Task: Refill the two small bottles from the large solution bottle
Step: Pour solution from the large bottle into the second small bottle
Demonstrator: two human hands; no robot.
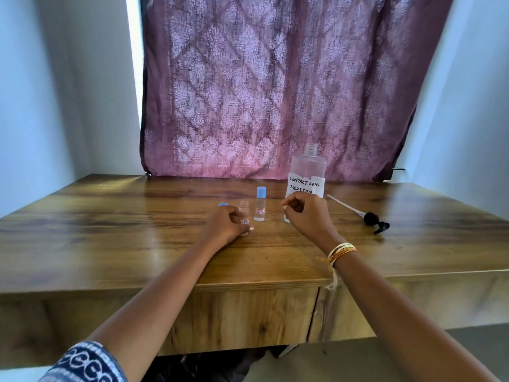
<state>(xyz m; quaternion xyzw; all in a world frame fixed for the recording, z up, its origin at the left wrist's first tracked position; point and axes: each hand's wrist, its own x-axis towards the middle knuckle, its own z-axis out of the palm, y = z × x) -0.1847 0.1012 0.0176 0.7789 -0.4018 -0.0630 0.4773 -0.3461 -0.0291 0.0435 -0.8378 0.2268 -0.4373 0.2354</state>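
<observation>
Solution bottle [306, 177], large and clear with a handwritten label, stands uncapped at the far right of the wooden table [110, 230], close to the patterned curtain [275, 86] behind. Its black pump head [371, 219] with the long tube lies on the tabletop further right, well apart from the hands. The right hand [308, 216] hovers just in front of the big bottle's base, fingers curled; whether it touches or pinches anything I cannot tell. The left hand [228, 224] grips the nearer small bottle [244, 216], which stands open, its blue cap [223, 204] lying just behind the knuckles. Between the hands, the second small bottle [260, 205] stands upright and still capped.

Judging by this, the first refill is about to start: the next move calls for lifting the large bottle and tipping it carefully over a very narrow neck while the left hand steadies it. Open tabletop lies on both sides and toward the near edge, so room is ample; the capped bottle sits close enough to be knocked.
</observation>
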